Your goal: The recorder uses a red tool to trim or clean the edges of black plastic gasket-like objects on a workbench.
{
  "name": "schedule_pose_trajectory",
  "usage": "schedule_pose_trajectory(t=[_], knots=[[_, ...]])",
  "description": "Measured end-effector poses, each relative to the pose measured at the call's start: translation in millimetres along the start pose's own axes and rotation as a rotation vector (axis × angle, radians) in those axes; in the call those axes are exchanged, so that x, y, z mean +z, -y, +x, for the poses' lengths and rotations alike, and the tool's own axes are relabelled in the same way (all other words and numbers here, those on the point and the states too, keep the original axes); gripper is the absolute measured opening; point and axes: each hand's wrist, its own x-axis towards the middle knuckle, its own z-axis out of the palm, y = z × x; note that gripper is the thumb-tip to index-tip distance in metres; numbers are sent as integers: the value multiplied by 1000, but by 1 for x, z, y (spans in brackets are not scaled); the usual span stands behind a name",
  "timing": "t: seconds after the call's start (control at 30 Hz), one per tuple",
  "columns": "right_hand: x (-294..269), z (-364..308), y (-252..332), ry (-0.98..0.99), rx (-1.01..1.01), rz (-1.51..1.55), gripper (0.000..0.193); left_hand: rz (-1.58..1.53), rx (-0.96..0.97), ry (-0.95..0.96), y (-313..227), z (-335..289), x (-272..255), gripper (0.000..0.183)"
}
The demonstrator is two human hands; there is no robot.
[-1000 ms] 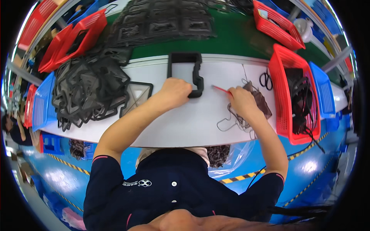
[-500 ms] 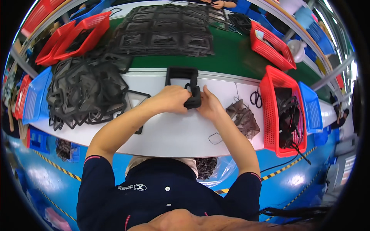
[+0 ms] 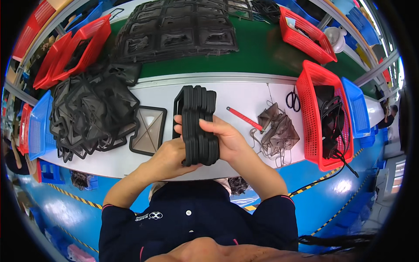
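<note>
Between my two hands is a stack of black frames [image 3: 200, 126], thick-edged and turned on its side above the white table. My left hand [image 3: 171, 156] supports the stack from its lower left, fingers curled beneath. My right hand [image 3: 229, 139] grips it from the right, thumb over the near edges and fingertips showing through at the left side. Beside my left hand lies a single black frame with sheer grey mesh [image 3: 149, 130]. A red-handled slim tool [image 3: 245, 119] rests to the right of my right hand.
A heap of similar mesh frames [image 3: 91, 115] covers the table's left. Crumpled brown mesh [image 3: 280, 133] with cords, black scissors [image 3: 293, 100] and a red basket of black cables [image 3: 304, 131] are at right. Behind, a green belt [image 3: 257, 56] carries large black frame sheets [image 3: 176, 32].
The stack has been lifted, turned on edge and brought nearer to me. Both hands now clasp it from opposite sides. The red tool and the single mesh frame have come into fuller view.
</note>
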Motion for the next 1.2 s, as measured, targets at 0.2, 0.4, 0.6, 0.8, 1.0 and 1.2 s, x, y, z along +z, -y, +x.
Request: schedule_pose_trajectory(t=[0.2, 0.4, 0.6, 0.8, 1.0, 1.2], knots=[[-17, -11, -21, -179, 217, 46, 49, 142, 84, 54, -7, -13, 11, 34], [7, -21, -18, -221, 270, 16, 49, -164, -240, -115, 11, -45, -65, 42], [-16, -21, -42, -221, 321, 168, 52, -272, -252, -141, 35, 7, -39, 54], [-19, -28, -39, -231, 246, 180, 47, -274, -311, -57, 31, 28, -26, 41], [-16, -35, -36, -318, 155, 166, 45, -327, -380, -80, 27, 31, -23, 39], [-14, -37, -35, -392, 102, 26, 43, -338, -393, -104, 23, 33, -20, 38]])
